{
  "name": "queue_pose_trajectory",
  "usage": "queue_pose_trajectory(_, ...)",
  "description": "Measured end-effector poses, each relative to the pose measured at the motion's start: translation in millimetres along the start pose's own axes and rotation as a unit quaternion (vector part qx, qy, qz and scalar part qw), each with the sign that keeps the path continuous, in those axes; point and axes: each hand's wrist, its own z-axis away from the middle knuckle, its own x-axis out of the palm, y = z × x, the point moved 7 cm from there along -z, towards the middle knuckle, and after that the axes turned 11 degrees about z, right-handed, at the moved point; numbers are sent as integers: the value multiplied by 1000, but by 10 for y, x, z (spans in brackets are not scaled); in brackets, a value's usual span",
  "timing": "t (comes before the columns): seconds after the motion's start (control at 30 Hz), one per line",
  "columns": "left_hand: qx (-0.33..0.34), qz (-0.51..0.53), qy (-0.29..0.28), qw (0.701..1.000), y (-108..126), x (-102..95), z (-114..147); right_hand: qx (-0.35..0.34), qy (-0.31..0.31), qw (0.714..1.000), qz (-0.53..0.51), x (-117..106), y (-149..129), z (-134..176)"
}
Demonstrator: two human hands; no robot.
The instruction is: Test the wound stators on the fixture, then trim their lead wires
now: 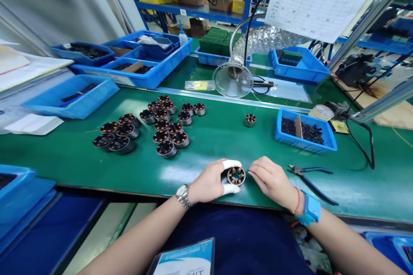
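Near the front edge of the green bench, my left hand grips a motor stator, a metal ring with copper coils inside. White covers wrap its thumb and forefinger, which press on the ring from both sides. Just right of the ring, my right hand is closed, thumb against fingers, at what looks like a thin wire end coming off the ring; the pinched part is too small to make out. Diagonal cutters with blue handles lie to the right of that hand. A single stator stands farther back.
Several more stators stand in groups on the left of the bench. A blue bin of short black tubes sits at the right. A clear fume hood on a ducted hose hangs behind. Blue trays line the back left.
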Motion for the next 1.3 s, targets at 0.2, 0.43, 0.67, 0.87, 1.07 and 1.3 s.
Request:
queue_pose_trajectory(0.2, 78, -74, 7, 994, 97, 43, -18, 338, -139, 847, -387, 405, 234, 83)
queue_pose_trajectory(0.43, 19, -65, 8, 998, -121, 39, -40, 215, -24, 954, -206, 177, 251, 31)
queue_pose_trajectory(0.67, 14, -58, 20, 998, -131, 34, -48, 217, -36, 950, -221, 239, 115, 93)
queue_pose_trajectory(0.87, 16, -72, 27, 997, -144, 35, -37, 232, -4, 948, -218, 245, -33, 169)
queue_pose_trajectory(1.07, 22, -72, 17, 997, -171, 74, -69, 175, 27, 970, -166, 345, -260, 257)
queue_pose_trajectory(1.3, -8, -100, -3, 995, -157, -44, 8, 154, 1, 982, -112, 211, -37, 248)
